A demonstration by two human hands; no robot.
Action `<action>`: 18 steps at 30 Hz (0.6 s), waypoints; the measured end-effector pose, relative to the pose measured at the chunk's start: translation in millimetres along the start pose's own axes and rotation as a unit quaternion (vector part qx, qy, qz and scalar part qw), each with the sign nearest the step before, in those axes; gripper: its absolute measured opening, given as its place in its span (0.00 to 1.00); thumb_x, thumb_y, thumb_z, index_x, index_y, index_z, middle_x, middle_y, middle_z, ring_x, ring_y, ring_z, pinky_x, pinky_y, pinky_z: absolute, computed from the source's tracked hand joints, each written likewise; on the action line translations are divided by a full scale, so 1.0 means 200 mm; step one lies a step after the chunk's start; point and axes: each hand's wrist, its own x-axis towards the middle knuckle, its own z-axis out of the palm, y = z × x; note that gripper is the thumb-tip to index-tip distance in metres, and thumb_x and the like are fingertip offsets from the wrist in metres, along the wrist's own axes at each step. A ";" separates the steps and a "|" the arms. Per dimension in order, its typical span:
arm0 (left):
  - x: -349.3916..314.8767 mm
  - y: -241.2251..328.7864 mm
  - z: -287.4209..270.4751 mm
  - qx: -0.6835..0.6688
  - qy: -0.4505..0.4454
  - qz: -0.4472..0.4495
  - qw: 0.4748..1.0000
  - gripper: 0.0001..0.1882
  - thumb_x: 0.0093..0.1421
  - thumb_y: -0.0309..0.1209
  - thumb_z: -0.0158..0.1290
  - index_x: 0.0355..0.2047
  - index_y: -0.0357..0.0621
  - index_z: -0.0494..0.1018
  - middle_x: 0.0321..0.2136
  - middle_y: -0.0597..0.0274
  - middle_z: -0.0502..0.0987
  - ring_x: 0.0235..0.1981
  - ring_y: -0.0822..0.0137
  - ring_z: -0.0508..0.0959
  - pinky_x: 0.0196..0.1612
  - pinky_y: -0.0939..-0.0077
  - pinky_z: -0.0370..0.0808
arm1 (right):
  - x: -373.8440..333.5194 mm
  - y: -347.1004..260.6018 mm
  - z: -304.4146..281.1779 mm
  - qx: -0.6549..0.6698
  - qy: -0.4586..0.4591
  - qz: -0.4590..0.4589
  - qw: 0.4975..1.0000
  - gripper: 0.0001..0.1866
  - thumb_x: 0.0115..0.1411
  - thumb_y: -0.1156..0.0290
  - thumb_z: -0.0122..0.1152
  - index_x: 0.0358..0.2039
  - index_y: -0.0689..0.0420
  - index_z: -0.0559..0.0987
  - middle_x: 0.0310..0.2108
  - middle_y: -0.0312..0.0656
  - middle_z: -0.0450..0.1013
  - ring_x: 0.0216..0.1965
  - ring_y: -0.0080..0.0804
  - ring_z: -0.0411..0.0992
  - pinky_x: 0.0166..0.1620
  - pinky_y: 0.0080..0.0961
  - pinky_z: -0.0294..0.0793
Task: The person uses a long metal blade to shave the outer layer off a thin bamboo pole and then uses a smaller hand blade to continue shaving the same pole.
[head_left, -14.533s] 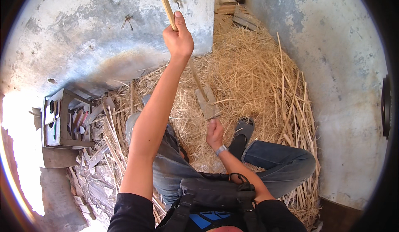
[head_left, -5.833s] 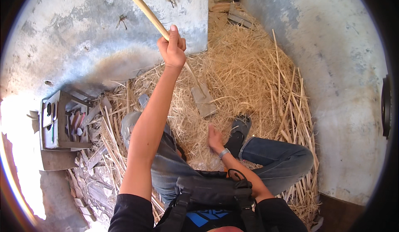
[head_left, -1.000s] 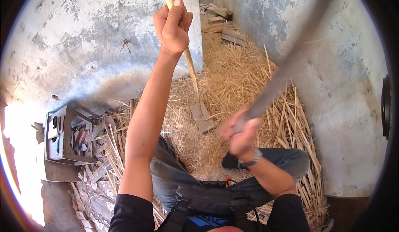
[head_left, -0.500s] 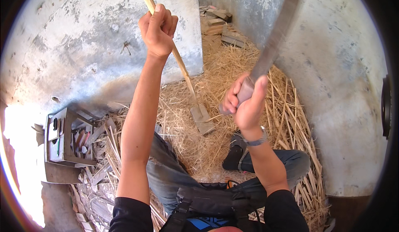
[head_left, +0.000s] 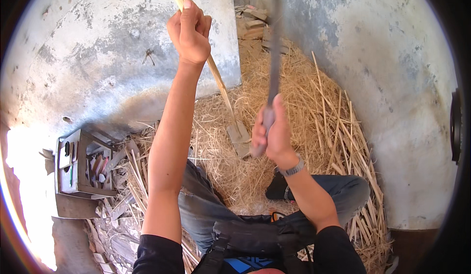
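Note:
My left hand (head_left: 190, 34) is closed around the upper part of a long, pale wooden stick (head_left: 219, 77), which slants down to the right. The stick's lower end rests on a small grey block (head_left: 239, 137) lying on the shavings. In my right hand (head_left: 275, 129) is a machete, gripped by its handle, with the dark blade (head_left: 275, 53) pointing up and away, smeared by motion. The blade is apart from the stick, to its right. A metal-band watch (head_left: 293, 167) is on my right wrist.
Straw-like shavings (head_left: 216, 126) cover the floor, with split sticks (head_left: 351, 151) piled along the right wall. A small wooden stool-like box (head_left: 81, 163) holding tools lies at left. Bricks (head_left: 255, 16) are stacked in the far corner. My bent legs (head_left: 201, 210) flank the block.
My right hand has swung the machete leftward and a little lower, its blade turning from slanting right to nearly upright. My left hand and the stick have hardly moved.

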 end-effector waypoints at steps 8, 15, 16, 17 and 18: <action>0.00 -0.06 0.08 -0.022 0.010 -0.025 0.999 0.26 0.72 0.42 0.41 0.17 0.47 0.54 0.12 0.71 0.50 0.12 0.77 0.49 0.16 0.77 0.49 | 0.07 0.91 -0.46 -0.116 0.070 0.249 0.959 0.33 0.68 0.33 0.43 0.21 0.52 0.66 0.12 0.31 0.60 0.10 0.22 0.58 0.16 0.24 0.62; 0.00 -0.06 0.06 0.001 0.014 -0.008 1.000 0.24 0.69 0.35 0.46 0.16 0.47 0.53 0.13 0.71 0.52 0.13 0.77 0.50 0.17 0.77 0.48 | 0.06 0.46 -0.19 0.025 0.057 0.195 0.979 0.34 0.65 0.32 0.46 0.23 0.53 0.66 0.13 0.30 0.60 0.10 0.21 0.57 0.16 0.24 0.62; 0.00 -0.08 0.07 -0.007 0.022 -0.015 1.000 0.24 0.69 0.35 0.47 0.16 0.48 0.53 0.13 0.71 0.52 0.13 0.77 0.51 0.17 0.77 0.47 | 0.04 0.34 -0.11 0.018 0.058 0.123 0.991 0.33 0.67 0.34 0.45 0.24 0.53 0.67 0.13 0.30 0.60 0.10 0.21 0.57 0.17 0.24 0.63; 0.00 -0.09 0.07 -0.008 0.031 -0.023 0.999 0.25 0.69 0.35 0.48 0.16 0.48 0.52 0.13 0.71 0.52 0.13 0.78 0.51 0.17 0.77 0.47 | 0.04 0.24 -0.05 0.018 0.056 0.123 0.991 0.33 0.67 0.34 0.45 0.24 0.53 0.67 0.13 0.30 0.60 0.10 0.21 0.57 0.17 0.24 0.63; -0.01 -0.09 0.09 -0.007 0.033 -0.025 0.999 0.25 0.69 0.35 0.48 0.16 0.48 0.52 0.13 0.71 0.52 0.13 0.78 0.51 0.17 0.77 0.47 | 0.04 0.15 0.00 0.006 0.038 -0.018 0.999 0.32 0.69 0.36 0.43 0.24 0.53 0.66 0.13 0.31 0.60 0.10 0.20 0.58 0.17 0.24 0.64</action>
